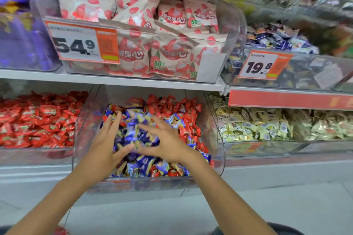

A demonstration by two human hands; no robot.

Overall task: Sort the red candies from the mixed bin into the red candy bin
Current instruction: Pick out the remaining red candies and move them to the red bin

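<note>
The red candies (188, 114) lie jumbled along the far and right sides of the mixed bin (87, 126), their twisted ends pointing every way with no shared long axis; a few more show at its near edge. Blue-wrapped candies (140, 162) fill the middle. This clear bin runs lengthwise from near to far on the lower shelf. Both hands are spread over the blue heap: the left hand (107, 143) has straight fingers pointing far, the right hand (168, 139) has splayed fingers pointing far-left, thumbs nearly meeting, neither gripping anything. Just left sits the red candy bin (34, 155), heaped full. To the right is a bin of pale yellow candies (257, 129).
</note>
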